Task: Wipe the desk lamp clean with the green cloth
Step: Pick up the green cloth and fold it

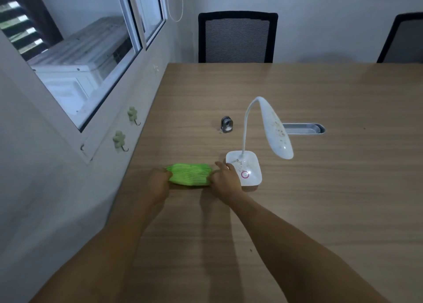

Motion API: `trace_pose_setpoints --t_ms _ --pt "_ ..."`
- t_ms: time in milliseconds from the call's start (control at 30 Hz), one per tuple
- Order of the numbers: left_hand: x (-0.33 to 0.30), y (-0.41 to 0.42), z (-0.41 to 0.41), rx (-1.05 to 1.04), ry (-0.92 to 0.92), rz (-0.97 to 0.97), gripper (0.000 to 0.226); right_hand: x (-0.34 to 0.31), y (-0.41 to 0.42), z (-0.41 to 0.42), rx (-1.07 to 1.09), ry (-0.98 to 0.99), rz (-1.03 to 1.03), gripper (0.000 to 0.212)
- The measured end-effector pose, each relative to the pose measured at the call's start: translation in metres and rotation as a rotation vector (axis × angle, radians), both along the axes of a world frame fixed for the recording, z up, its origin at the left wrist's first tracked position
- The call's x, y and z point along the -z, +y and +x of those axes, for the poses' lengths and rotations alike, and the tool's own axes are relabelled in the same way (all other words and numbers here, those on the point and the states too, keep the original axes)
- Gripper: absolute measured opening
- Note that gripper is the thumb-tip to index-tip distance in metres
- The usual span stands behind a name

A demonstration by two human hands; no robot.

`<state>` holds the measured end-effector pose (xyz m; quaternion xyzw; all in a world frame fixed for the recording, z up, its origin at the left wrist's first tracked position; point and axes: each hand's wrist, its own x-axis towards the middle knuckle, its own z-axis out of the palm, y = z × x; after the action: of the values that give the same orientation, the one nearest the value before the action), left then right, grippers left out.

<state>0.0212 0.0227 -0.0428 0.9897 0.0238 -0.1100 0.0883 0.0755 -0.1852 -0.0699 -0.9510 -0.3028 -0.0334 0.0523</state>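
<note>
A green cloth [190, 174] lies bunched on the wooden table near its left edge. My left hand [158, 181] grips the cloth's left end and my right hand [225, 180] grips its right end. Just right of my right hand stands a white desk lamp [253, 167] with a square base and a pink ring button. Its bent neck carries a long head [275, 128] that droops to the right. Brown specks of dirt cover the head and part of the base.
A small metal clip-like object [226, 124] stands behind the lamp. A metal cable slot [303, 128] is set into the table [320, 199] to the right. Two black chairs [237, 38] stand at the far edge. A wall with windows and green hooks [119, 139] runs along the left.
</note>
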Motion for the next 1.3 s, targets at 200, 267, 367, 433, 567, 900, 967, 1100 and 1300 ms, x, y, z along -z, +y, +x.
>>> trace_pose_setpoints --t_ms 200,267,367,433,567,900,967,1100,1300 --pt "-0.026 -0.009 -0.008 -0.068 -0.135 -0.020 0.041 -0.017 -0.006 0.001 0.032 0.076 0.169 0.013" --pt "-0.040 -0.013 -0.008 -0.105 -0.097 -0.040 0.041 -0.025 -0.010 0.003 0.042 0.155 0.313 0.013" --pt "-0.054 -0.009 -0.006 -0.191 -0.072 -0.163 0.029 -0.039 -0.018 0.001 0.066 0.338 0.482 0.018" --pt "-0.058 -0.002 -0.005 -0.253 -0.050 -0.268 0.015 -0.048 -0.024 -0.003 0.112 0.464 0.554 0.016" --pt "-0.071 -0.015 -0.011 -0.369 0.041 -0.559 0.009 -0.061 -0.034 -0.009 0.435 0.696 0.808 0.016" --pt "-0.076 -0.054 -0.022 -0.590 0.233 -1.195 0.014 -0.084 -0.072 -0.021 0.483 1.197 1.295 0.038" --pt "-0.074 -0.061 -0.023 -0.607 0.253 -1.267 0.013 -0.079 -0.077 -0.027 0.435 1.327 1.384 0.056" --pt "-0.070 -0.072 -0.025 -0.607 0.265 -1.357 0.013 -0.066 -0.082 -0.041 0.378 1.514 1.581 0.050" --pt "-0.061 -0.085 -0.026 -0.644 0.263 -1.415 0.011 -0.057 -0.074 -0.057 0.388 1.529 1.611 0.018"
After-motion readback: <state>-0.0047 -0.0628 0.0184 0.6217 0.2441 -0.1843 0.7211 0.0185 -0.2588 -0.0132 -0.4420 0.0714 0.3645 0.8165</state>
